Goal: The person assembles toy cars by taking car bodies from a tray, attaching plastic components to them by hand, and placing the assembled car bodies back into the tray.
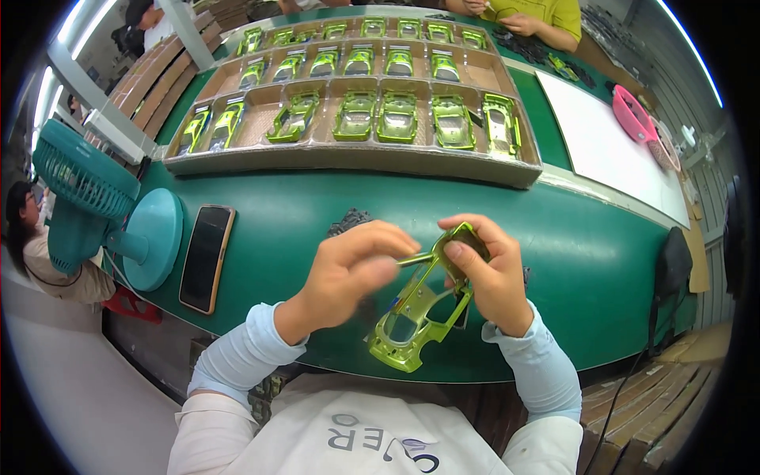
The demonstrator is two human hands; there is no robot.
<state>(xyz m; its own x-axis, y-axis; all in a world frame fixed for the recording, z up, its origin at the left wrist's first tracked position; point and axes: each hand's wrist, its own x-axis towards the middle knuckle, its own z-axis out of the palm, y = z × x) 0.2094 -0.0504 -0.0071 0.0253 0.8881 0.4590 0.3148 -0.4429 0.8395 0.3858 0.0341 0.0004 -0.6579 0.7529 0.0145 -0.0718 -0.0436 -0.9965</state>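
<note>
A glossy lime-green toy car body shell (404,333) hangs tilted above the table, its window openings showing. My right hand (492,269) grips its upper end, the thumb pressed on the inside and the fingers behind. To its left, my left hand (348,273) is slightly blurred, with fingers curved toward the thumb around the end of a narrow green bar (416,259). That bar meets the shell near my right thumb; whether it is part of the shell I cannot tell. Dark crumpled material (349,221) lies behind my left hand.
A large divided cardboard tray (356,161) of similar green shells spans the table (261,237). At left are a teal fan (154,237) and a phone (207,257). A white board (609,150) and pink basket (631,115) lie right. Another person's hand (521,24) is across the table.
</note>
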